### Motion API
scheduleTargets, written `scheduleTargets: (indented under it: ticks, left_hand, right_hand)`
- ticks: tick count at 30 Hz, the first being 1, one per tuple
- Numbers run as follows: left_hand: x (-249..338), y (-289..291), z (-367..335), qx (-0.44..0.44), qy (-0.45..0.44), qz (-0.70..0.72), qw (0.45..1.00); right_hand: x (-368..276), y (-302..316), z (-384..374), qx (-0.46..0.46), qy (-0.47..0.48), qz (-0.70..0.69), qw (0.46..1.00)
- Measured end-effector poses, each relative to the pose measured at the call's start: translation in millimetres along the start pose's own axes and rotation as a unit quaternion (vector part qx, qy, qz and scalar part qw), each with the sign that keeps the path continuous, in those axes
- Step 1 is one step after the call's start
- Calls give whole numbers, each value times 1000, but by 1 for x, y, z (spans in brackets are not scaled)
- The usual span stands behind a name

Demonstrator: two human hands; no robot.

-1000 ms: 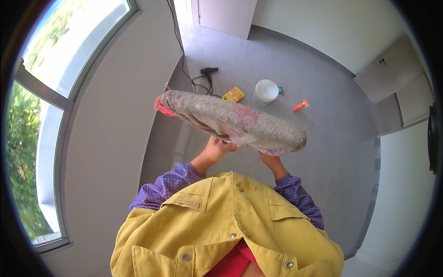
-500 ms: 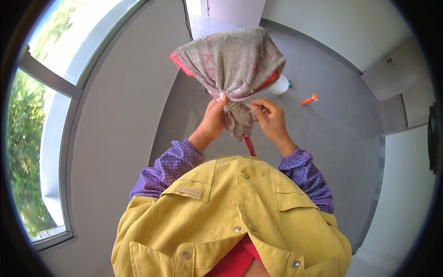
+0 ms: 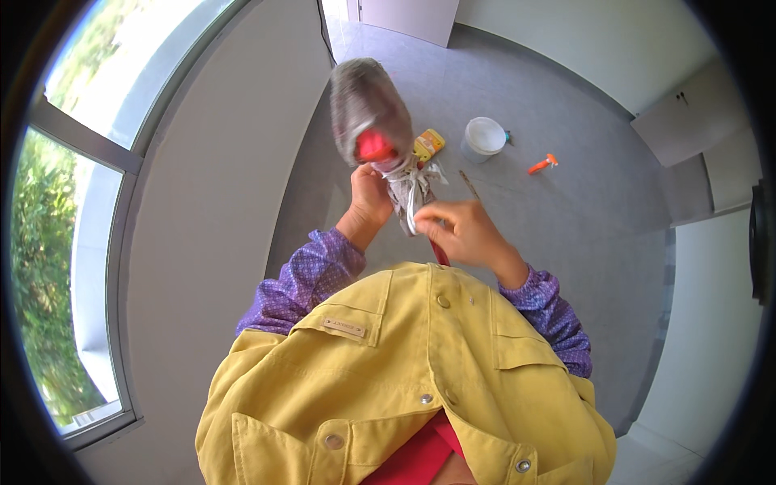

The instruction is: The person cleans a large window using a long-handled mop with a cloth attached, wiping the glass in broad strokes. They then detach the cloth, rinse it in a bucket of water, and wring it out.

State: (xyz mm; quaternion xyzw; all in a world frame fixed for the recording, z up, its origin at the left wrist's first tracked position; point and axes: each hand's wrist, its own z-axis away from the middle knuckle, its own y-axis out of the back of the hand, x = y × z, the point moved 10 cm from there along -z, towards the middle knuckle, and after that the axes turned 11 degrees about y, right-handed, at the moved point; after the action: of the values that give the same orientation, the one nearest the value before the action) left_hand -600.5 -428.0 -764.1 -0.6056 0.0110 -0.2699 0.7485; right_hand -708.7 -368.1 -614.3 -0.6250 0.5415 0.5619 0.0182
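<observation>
A grey-brown cloth (image 3: 368,93) covers the wide head of a red-handled tool, probably a broom. Its red end (image 3: 376,146) shows through the opening at the side of the wrap. A whitish strip (image 3: 412,190) ties the cloth round the neck, with a knot and loose ends. My left hand (image 3: 370,196) is closed round the bunched cloth just below the head. On the right, the fingers of my right hand (image 3: 462,232) are pinched at the lower, hanging part of the whitish strip. The red handle (image 3: 440,254) runs down toward my yellow apron.
On the grey floor ahead stands a white bucket (image 3: 482,139) with something teal at its side. An orange-handled tool (image 3: 541,165) lies to its right. A yellow object (image 3: 429,144) and a thin stick (image 3: 470,184) lie nearer. A wall and window (image 3: 61,267) are at left.
The wrapped head has turned from broadside to nearly end-on and shifted left, uncovering the bucket and yellow object. My right hand has moved down from the neck to the strip's hanging part.
</observation>
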Motion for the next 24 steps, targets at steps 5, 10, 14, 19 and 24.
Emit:
scheduleTargets:
  ticks: [5,10,14,19,24]
  left_hand:
    - [1,-21,6,-111,3,-20,994]
    - [-8,-30,10,-142,7,-56,988]
    - [-14,-20,11,-148,2,-63,987]
    - [-15,-23,22,-132,-6,-25,991]
    - [-10,-28,32,-139,-14,-27,990]
  right_hand:
    - [-14,23,2,69,-41,-10,997]
    - [0,32,-6,149,-14,34,988]
    - [-14,21,-15,152,10,126,980]
    - [-6,9,-5,119,-11,158,980]
    - [11,-9,3,93,-38,35,994]
